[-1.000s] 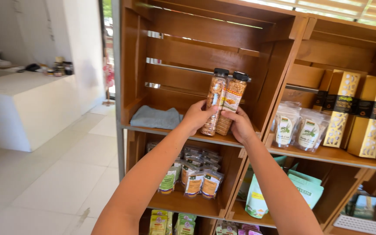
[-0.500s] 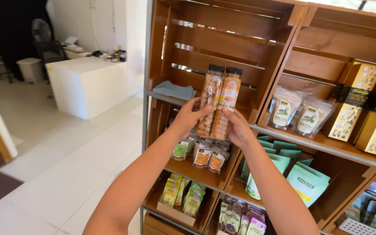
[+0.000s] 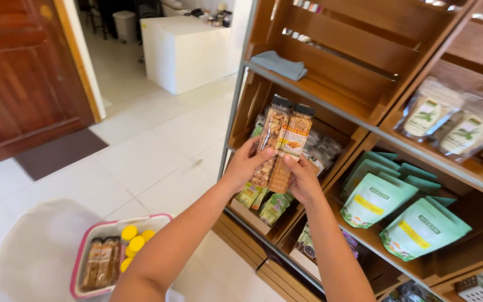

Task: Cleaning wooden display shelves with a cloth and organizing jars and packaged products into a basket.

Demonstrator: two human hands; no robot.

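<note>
Two tall clear tubes with black lids stand side by side in my hands in front of a wooden shelf unit (image 3: 331, 92). My left hand (image 3: 245, 163) grips the left snack tube (image 3: 269, 140), filled with pale nuts. My right hand (image 3: 301, 179) grips the right snack tube (image 3: 290, 146), which has an orange label. Both tubes are tilted slightly and touch each other, held away from the shelves.
A pink-rimmed basket (image 3: 93, 235) at lower left holds brown tubes and yellow-lidded jars. A folded grey cloth (image 3: 279, 64) lies on an upper shelf. Green pouches (image 3: 389, 204) and clear bags (image 3: 448, 120) fill shelves at right. A white counter (image 3: 183, 47) and wooden door (image 3: 23, 78) stand behind.
My hands have carried the two tubes down and away from the upper shelf beside the cloth. The view has tipped downward, bringing the basket and the door into sight.
</note>
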